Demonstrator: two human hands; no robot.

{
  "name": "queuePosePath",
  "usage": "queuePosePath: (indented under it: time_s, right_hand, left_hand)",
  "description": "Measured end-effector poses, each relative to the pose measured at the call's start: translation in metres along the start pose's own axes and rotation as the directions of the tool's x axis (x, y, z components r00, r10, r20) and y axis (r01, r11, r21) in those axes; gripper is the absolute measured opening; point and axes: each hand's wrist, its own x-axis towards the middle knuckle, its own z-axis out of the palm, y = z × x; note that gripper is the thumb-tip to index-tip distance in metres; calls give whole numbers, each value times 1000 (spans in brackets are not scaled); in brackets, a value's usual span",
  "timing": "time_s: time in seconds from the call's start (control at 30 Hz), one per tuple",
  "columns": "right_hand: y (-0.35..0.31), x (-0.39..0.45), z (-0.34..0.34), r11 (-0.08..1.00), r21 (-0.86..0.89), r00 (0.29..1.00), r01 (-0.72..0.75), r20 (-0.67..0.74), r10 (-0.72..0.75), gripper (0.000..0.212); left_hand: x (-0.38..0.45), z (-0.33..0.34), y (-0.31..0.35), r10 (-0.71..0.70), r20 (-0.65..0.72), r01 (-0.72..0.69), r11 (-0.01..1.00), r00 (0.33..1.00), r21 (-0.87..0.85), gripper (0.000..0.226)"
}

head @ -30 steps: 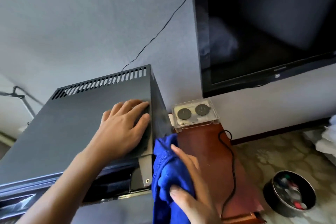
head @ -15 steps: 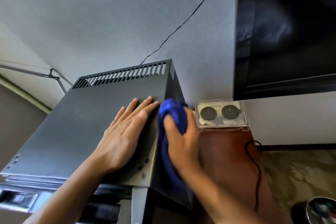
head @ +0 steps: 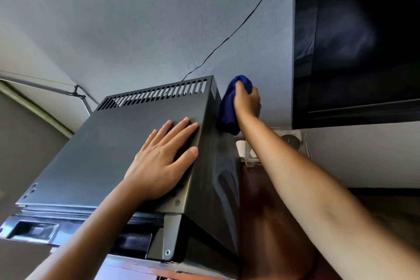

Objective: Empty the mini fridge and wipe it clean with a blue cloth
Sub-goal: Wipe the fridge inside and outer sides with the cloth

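your right hand [head: 246, 100] grips the blue cloth [head: 229, 109] and has slid it up the mini fridge [head: 109, 143] side to the back corner. your left hand [head: 163, 161] lies flat on top. that side looks nearly wiped.

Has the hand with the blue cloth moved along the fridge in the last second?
Yes. The right hand with the blue cloth has slid along the fridge's right side, from the front corner to the back, near the vent slots.
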Motion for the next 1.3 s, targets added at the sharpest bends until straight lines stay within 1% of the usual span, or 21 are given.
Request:
queuePosePath:
  time_s: [0.07,0.1,0.17,0.23,0.3,0.33,0.4,0.47,0.53,0.57,0.63,0.73,0.8,0.87,0.93,1.0,1.07,1.13,1.2,1.23,1.3]
  right_hand:
    - [5,-21,-31,998,67,998,3,-56,1,33]
    - [9,-39,-48,996,92,998,10,-63,-4,28]
    - [21,-92,-81,988,148,999,51,-11,-50,19]
    - [33,-160,-101,976,189,988,107,93,-127,15]
    - [49,-225,-104,961,220,960,169,183,-210,26]
    - [57,-250,-98,958,205,954,203,181,-240,33]
    - [66,-280,-78,952,154,950,263,131,-283,39]
    - [63,-281,-56,950,147,957,275,54,-286,42]
    - [52,-258,-39,958,163,971,234,7,-238,48]
    - [45,-238,-32,969,141,978,205,4,-207,53]
    - [31,-186,-16,988,40,989,147,5,-147,59]
    - [3,-98,14,995,-75,998,60,10,-59,52]
    - [-12,-48,31,995,-95,1000,24,-4,-24,49]
    - [-19,-15,42,994,-111,1000,7,-18,-9,52]
    - [-23,-4,44,991,-136,1000,9,-19,-12,52]
    - [-26,-8,41,990,-133,999,39,-1,-40,49]
    - [-27,-28,34,986,-135,995,99,14,-98,46]
    - [-25,-66,26,971,-138,980,195,4,-197,46]
    - [-15,-118,15,946,-133,953,296,-23,-301,47]
    - [-9,-144,8,943,-108,946,316,-42,-322,47]
    - [6,-188,-11,959,-29,957,281,-67,-282,46]
  left_hand:
    - [1,1,0,13,-22,-12,1000,1000,23,66]
    - [2,1,0,20,-38,-19,999,999,36,67]
    - [8,-2,0,45,-81,-39,997,996,74,67]
    - [24,-8,2,46,-135,-31,994,990,108,64]
    - [50,-10,7,-5,-167,18,997,986,73,65]
    - [62,-8,8,-30,-145,41,997,989,71,65]
    - [78,-1,6,-59,-31,62,991,998,117,68]
    - [82,5,2,-70,43,64,989,997,135,75]
    - [81,7,-3,-65,51,57,989,997,134,78]
    - [81,6,-3,-65,50,58,991,997,120,78]
    - [81,5,-2,-71,46,67,995,996,74,76]
    - [80,4,1,-64,40,63,998,997,19,70]
    - [79,4,1,-62,36,61,998,997,27,70]
    - [80,5,1,-71,31,70,997,997,39,74]
    - [80,6,1,-74,39,72,997,997,42,75]
    - [80,6,0,-76,36,75,996,996,42,71]
    - [82,6,0,-80,29,79,996,996,38,68]
    - [83,6,0,-82,20,81,996,996,44,68]
    - [82,6,0,-83,20,82,996,996,35,74]
    - [82,5,-1,-86,23,86,996,996,17,77]
    - [83,4,-3,-78,26,78,997,997,-16,78]
